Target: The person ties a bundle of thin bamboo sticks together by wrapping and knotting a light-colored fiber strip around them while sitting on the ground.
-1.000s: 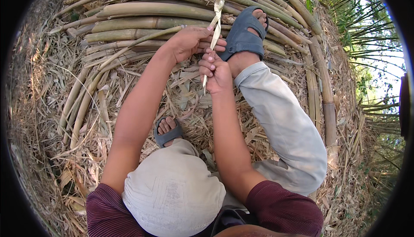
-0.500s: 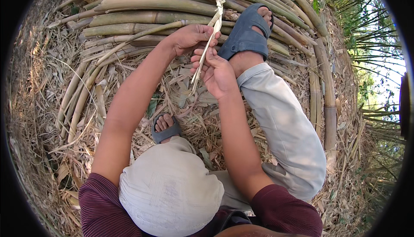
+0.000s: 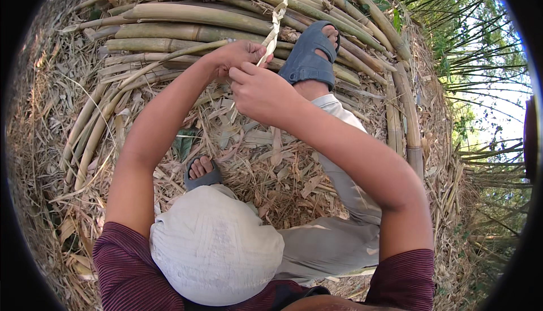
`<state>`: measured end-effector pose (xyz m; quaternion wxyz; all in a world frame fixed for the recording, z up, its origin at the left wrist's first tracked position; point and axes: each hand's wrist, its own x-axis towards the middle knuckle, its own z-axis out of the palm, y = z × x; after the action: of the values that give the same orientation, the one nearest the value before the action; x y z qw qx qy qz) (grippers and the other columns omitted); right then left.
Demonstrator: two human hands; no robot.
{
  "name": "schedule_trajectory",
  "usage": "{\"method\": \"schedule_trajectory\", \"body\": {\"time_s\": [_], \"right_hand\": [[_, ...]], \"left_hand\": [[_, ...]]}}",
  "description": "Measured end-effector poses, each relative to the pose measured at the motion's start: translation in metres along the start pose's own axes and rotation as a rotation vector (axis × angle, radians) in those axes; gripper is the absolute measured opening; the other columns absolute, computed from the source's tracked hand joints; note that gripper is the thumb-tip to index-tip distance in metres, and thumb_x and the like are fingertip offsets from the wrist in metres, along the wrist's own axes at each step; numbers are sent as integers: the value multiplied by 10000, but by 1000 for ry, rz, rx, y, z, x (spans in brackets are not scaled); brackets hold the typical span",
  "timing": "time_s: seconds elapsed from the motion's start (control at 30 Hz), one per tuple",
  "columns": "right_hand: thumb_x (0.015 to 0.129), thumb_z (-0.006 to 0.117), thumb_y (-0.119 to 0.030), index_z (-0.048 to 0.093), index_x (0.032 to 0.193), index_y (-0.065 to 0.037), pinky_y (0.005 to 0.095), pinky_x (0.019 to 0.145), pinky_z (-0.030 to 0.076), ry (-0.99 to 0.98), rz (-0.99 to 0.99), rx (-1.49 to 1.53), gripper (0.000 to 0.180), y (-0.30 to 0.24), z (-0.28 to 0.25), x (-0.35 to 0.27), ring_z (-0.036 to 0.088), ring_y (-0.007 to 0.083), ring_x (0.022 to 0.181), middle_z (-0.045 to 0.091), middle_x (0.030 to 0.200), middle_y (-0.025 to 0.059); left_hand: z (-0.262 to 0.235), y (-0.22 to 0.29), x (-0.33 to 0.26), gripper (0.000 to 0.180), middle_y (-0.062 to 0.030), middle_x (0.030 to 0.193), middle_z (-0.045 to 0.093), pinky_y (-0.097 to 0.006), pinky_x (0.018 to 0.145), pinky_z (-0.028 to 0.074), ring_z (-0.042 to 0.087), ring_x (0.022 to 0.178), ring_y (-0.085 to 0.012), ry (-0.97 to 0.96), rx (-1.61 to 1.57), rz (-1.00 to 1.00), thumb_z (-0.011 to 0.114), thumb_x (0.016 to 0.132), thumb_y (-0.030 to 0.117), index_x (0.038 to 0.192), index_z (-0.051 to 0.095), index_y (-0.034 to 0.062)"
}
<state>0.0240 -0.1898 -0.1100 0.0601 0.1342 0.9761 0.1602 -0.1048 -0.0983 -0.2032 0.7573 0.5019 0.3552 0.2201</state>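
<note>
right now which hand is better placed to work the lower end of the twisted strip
Probably the right hand: it holds the twisted strip lower down, nearer that end, while the left hand is higher up.

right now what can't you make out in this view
Pale strip, part inside the grip: head view, covered by the right hand.
Left hand, some fingertips: head view, behind the right hand.
Right trouser leg, knee: head view, behind the right forearm.
Bamboo pole, upper end: head view, cut off by the top edge.
</note>
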Motion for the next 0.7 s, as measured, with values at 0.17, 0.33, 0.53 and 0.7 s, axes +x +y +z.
{"method": "schedule_trajectory", "body": {"time_s": [0.17,0.33,0.53,0.7], "right_hand": [[710,669,-156,735,690,-121,353,573,495,-430,-116,107,78,-4,-5,44,675,221,684,685,716,46],[723,658,-101,742,823,-22,377,589,581,-323,-239,146,153,25,-33,55,709,289,751,693,854,154],[775,709,-113,722,941,-8,350,570,556,407,363,327,197,54,-56,13,672,252,662,661,825,133],[858,716,-162,731,883,-21,321,508,541,475,980,808,144,98,-40,7,694,195,617,708,822,128]], "left_hand": [[-7,7,-1,281,39,737,624,-197,568,424,536,627,-41,-131,116,-28,502,1033,306,1018,634,58],[-11,22,-5,284,19,760,662,-243,567,432,535,628,-52,-36,258,-106,559,1011,311,969,665,51],[-57,10,-1,196,3,723,639,-257,498,454,507,461,-85,-413,-447,-101,578,984,271,989,659,93],[20,-4,-21,157,-62,779,655,-314,561,494,602,584,-154,635,140,361,610,962,189,1006,645,42]]}}
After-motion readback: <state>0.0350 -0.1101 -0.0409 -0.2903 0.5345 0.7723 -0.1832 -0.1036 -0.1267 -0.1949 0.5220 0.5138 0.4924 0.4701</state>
